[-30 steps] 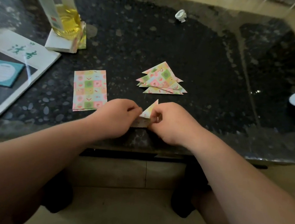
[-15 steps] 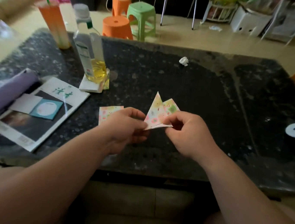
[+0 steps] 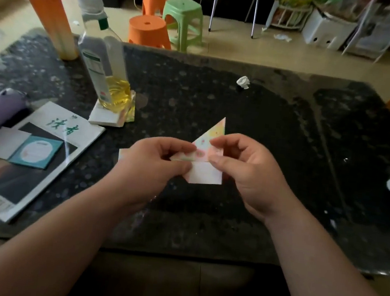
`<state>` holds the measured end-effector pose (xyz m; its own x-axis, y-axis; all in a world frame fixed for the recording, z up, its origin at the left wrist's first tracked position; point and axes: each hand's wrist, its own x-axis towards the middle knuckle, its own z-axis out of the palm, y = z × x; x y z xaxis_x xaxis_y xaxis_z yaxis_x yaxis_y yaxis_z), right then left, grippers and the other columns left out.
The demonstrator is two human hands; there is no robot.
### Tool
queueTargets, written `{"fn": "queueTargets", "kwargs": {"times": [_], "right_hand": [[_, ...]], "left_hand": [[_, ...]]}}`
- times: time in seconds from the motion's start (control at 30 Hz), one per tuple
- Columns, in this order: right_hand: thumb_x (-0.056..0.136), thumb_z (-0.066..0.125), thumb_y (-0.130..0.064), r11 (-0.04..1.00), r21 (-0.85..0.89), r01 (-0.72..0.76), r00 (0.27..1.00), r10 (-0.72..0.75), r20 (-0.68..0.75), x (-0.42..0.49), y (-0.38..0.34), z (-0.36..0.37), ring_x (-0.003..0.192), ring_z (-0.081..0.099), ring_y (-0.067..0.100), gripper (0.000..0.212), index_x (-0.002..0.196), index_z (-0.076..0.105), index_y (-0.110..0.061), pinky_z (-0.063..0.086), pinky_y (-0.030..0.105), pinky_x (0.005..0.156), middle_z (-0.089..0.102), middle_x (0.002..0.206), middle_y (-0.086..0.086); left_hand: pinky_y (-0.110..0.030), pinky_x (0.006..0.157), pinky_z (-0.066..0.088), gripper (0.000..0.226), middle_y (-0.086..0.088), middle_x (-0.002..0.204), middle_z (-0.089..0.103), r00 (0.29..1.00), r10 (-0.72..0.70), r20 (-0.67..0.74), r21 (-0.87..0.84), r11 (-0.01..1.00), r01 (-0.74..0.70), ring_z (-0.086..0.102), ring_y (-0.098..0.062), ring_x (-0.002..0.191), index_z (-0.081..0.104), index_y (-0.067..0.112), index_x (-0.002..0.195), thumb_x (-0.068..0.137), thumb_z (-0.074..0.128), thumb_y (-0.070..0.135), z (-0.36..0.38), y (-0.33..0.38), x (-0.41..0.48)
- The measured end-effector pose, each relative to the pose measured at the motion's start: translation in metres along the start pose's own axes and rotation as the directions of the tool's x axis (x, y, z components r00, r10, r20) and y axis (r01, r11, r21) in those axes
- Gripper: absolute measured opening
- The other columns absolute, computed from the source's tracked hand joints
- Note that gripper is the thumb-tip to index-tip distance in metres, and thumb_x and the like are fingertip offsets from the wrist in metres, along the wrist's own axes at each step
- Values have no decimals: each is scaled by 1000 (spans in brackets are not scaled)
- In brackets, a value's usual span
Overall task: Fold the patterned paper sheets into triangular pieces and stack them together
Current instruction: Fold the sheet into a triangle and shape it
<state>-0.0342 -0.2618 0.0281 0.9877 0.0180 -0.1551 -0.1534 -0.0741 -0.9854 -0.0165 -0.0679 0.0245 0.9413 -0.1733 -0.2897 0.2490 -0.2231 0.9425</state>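
In the head view, both hands were raised a little above the middle of the dark stone table (image 3: pixel 219 97), nearer to its front edge than to the back one. The left hand (image 3: pixel 153 165) pinched the left end of the patterned paper piece (image 3: pixel 206 154) between thumb and fingers, and the right hand (image 3: pixel 247 173) gripped its right side in the same way — so both hands were closed on the one piece. The piece was only half made, as I judge it: a patterned point stood up at the top, a patterned band ran across the middle, and a plain white flap hung below, not yet folded in. A corner of another patterned sheet (image 3: pixel 121 153) showed just behind the left hand. No pile of finished triangles could be seen here; the hands may have hidden it, so I cannot tell how many remained.

For room, the table in front of the hands and to the right of them was mostly bare. At the left edge lay a magazine (image 3: pixel 69 128), with an oil bottle (image 3: pixel 101 69) toward the back left corner — well apart from the hands. A small crumpled scrap (image 3: pixel 243 82) lay near the back edge.
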Motion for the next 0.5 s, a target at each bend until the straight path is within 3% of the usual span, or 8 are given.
{"fn": "queueTargets", "kwargs": {"times": [0.1,0.23,0.37,0.5], "right_hand": [[88,69,10,999,21,-28,997,27,72,11,7,-2,97,75,20,40,115,67,-20,58,31,73,77,102,1],[89,64,17,998,45,-48,988,41,146,20,13,4,107,73,23,59,130,58,-25,61,39,83,74,118,8],[92,59,16,997,30,-67,978,60,198,20,13,9,111,72,17,67,136,52,-34,61,38,92,74,121,2],[96,59,8,998,21,-62,989,59,134,19,16,12,108,73,18,59,137,53,-33,62,32,82,76,118,2]], "left_hand": [[-36,94,56,39,-1,109,78,999,-34,22,-128,991,37,73,-19,105,78,23,108,86,71,-9,-10,-5,10],[-37,90,57,43,-3,109,78,996,-81,37,-197,977,87,74,-22,104,77,21,106,85,68,-14,-11,-6,18],[-39,94,57,36,-2,110,78,995,-94,24,-172,980,97,74,-20,103,76,21,110,89,69,-7,-10,-9,16],[-43,93,59,19,3,100,79,995,-64,-76,-77,995,59,75,-19,97,77,24,108,95,70,12,-11,-8,12]]}}
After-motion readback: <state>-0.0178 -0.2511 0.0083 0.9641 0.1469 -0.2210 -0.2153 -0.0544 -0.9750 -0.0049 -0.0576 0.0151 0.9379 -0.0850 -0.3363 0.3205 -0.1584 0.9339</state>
